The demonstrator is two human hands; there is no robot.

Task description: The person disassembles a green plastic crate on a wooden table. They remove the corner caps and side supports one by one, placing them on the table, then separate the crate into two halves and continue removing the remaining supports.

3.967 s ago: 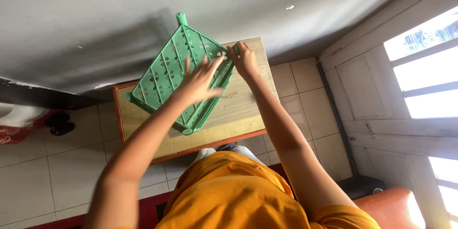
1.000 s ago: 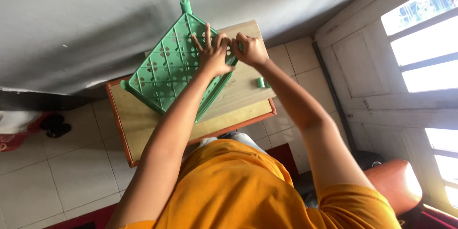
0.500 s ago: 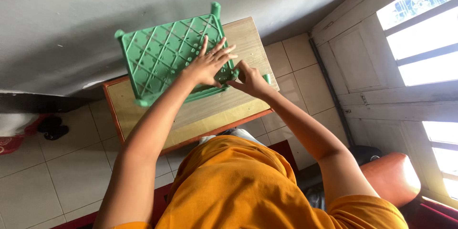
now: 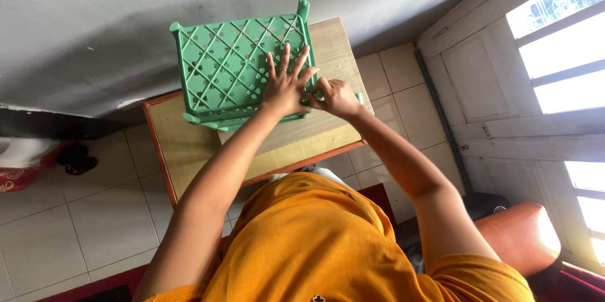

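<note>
A green plastic lattice rack (image 4: 220, 69) with short round posts at its corners lies on a small wooden table (image 4: 183, 151). My left hand (image 4: 287, 88) rests flat on the rack's right part, fingers spread. My right hand (image 4: 340, 97) is right beside it, its fingers pinched at the rack's near right corner. A small green peg (image 4: 359, 96) peeks out on the table just behind my right hand. What my fingertips hold at the corner is hidden.
The table stands against a grey wall (image 4: 126, 0) on a tiled floor. A white wooden window frame (image 4: 491, 88) is at the right. An orange-red seat (image 4: 523, 239) is at the lower right, and a dark bundle (image 4: 75, 157) lies on the floor at the left.
The rack has turned from a diamond angle until it lies roughly square to the table. My right hand went from the far corner to the near right corner. My left hand stayed on it.
</note>
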